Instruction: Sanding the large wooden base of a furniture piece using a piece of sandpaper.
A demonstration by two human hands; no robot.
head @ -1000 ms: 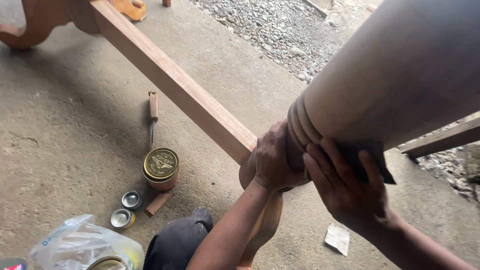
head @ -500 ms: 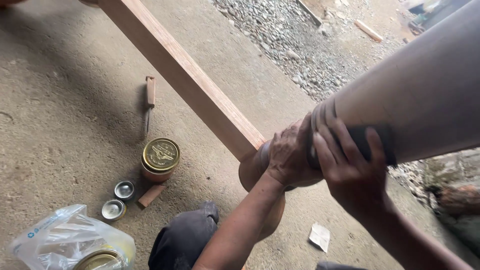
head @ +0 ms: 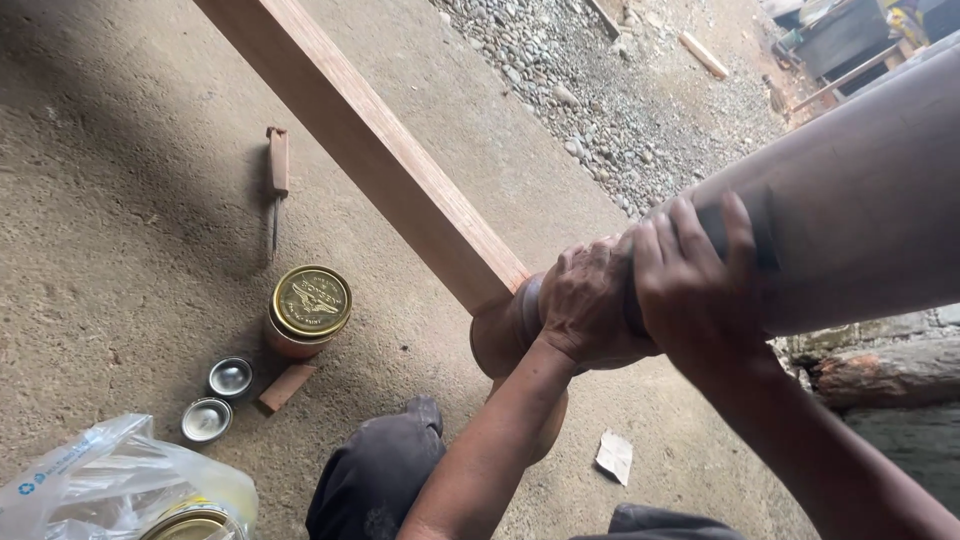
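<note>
A thick turned wooden column (head: 860, 220) runs from the upper right down to a grooved neck at centre. My left hand (head: 585, 310) wraps around that neck, just above the rounded base (head: 497, 335). My right hand (head: 700, 280) presses a dark sheet of sandpaper (head: 755, 225) flat against the column's wide part, fingers spread over it. A long square wooden rail (head: 370, 150) joins the base from the upper left.
On the concrete floor lie a gold-lidded tin (head: 308, 310), two small metal lids (head: 218, 395), a small wood block (head: 285, 388), a chisel-like tool (head: 276, 180), a plastic bag with another tin (head: 120, 490) and a paper scrap (head: 614, 457). Gravel (head: 620, 90) lies beyond.
My right hand with the sandpaper has slid up the column, away from the grooves. My left hand kept its grip. The view shifted right and up.
</note>
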